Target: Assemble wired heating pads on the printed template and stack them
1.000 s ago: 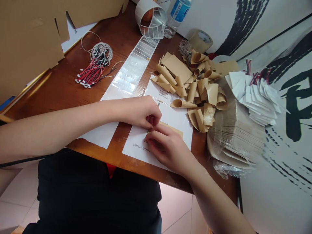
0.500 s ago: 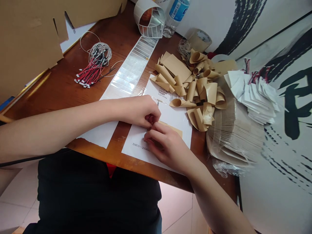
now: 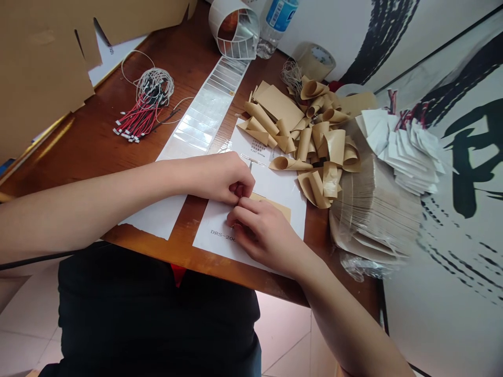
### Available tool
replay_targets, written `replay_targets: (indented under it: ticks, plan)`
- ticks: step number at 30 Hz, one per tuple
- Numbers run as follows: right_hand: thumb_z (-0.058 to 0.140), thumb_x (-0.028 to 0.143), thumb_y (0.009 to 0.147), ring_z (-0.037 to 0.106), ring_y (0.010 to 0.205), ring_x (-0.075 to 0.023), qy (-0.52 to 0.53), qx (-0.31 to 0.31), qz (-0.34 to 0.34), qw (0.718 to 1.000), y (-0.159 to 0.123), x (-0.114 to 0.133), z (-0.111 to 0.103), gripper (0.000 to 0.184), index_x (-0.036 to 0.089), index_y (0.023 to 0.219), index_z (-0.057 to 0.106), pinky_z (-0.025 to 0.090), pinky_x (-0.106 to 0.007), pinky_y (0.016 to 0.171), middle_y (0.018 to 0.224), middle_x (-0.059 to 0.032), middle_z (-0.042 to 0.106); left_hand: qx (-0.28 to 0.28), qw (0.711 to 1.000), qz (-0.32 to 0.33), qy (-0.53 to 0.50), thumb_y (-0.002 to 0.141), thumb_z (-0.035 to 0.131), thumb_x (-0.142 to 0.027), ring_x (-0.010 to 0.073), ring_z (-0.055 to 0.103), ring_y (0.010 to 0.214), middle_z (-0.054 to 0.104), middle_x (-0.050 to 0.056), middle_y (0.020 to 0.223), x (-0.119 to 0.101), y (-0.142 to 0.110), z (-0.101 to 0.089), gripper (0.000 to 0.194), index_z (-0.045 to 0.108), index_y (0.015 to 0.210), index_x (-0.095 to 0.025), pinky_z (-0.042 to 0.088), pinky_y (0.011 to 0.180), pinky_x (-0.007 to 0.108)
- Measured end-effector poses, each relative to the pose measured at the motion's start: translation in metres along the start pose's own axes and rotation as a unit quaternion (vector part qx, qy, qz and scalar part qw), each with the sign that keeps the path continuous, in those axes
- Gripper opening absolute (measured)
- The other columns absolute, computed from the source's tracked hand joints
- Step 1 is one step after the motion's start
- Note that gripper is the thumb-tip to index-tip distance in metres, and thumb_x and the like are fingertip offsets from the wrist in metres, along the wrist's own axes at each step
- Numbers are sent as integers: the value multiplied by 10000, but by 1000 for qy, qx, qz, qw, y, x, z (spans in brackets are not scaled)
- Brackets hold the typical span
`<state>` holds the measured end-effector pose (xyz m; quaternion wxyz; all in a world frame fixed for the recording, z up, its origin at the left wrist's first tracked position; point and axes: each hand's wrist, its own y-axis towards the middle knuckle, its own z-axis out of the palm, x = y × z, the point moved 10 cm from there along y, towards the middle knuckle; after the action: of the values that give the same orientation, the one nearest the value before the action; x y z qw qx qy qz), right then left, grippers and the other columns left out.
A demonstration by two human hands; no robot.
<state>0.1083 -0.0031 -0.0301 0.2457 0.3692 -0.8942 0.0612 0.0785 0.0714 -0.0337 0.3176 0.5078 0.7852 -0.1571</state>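
Both of my hands meet over a printed white sheet [image 3: 214,225] near the table's front edge. My left hand [image 3: 226,175] is closed, fingers curled inward, and whatever is in them is hidden. Just in front of it, my right hand [image 3: 263,225] is also closed, its fingertips pinched against something too small to make out. A flat brown paper piece [image 3: 277,208] lies on the sheet, partly covered by my right hand. Behind my left wrist runs a strip of silvery labels [image 3: 200,118], unrolled from a label roll [image 3: 236,31].
Curled brown paper pieces [image 3: 304,146] lie heaped behind the sheet. To the right are a stack of brown card [image 3: 373,220] and white folded packets [image 3: 408,152]. A bundle of red and white wires [image 3: 147,104] lies left. A bottle [image 3: 277,26] and tape roll [image 3: 314,62] stand behind.
The whole view has shifted slightly, so things appear a little further left. My hands stay together over the sheet, with only slight finger movement.
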Motion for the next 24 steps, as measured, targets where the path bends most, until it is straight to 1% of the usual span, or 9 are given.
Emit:
replay_targets:
  ticks: [5, 12, 19, 24]
  plan:
    - [534, 78, 855, 507, 683, -153, 18, 2, 12, 1000, 0, -1, 0, 145, 197, 889, 611, 379, -320, 706, 819, -9, 613, -3, 1000, 7, -2, 740, 695, -45, 100, 647, 700, 719, -12, 755, -1, 0, -1, 191, 786, 834, -184, 459, 647, 188]
    - [538, 71, 851, 499, 665, -149, 37, 2, 17, 999, 0, -1, 0, 152, 205, 886, 602, 379, -317, 704, 804, -1, 603, -4, 1000, 9, -1, 743, 703, -51, 96, 651, 698, 724, -13, 755, -2, -1, -1, 176, 787, 827, -181, 458, 641, 183]
    - [536, 81, 822, 511, 693, -160, 41, -2, 19, 999, 1, -4, -1, 135, 211, 848, 559, 383, -311, 702, 777, -1, 595, -5, 1000, 6, -1, 742, 711, -48, 95, 652, 699, 722, -15, 755, -1, -1, -1, 182, 793, 836, -181, 457, 641, 183]
    - [539, 73, 825, 527, 723, -165, 55, -6, 25, 998, 0, -5, -3, 154, 209, 891, 566, 390, -305, 708, 765, 5, 590, -4, 1000, 5, 0, 751, 725, -64, 93, 647, 695, 719, -15, 753, -1, -1, -1, 155, 791, 826, -182, 455, 640, 182]
